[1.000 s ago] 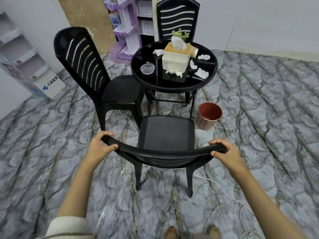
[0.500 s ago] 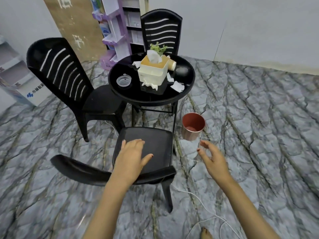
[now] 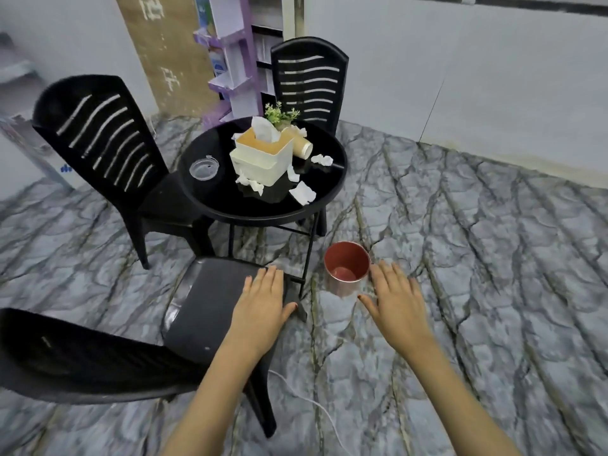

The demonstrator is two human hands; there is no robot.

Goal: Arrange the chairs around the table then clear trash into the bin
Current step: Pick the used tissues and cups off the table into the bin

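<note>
A small shop or café corner is showing itself: black plastic chairs (image 3: 102, 149) are ringing a round table (image 3: 263, 205), with a purple display rack (image 3: 230, 67) standing beyond it.

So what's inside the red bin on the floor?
The red bin looks empty: only its bare reddish inner wall and bottom show, no trash. The near part of the bottom is hidden behind the front rim. The crumpled tissues lie on the round table.
</note>
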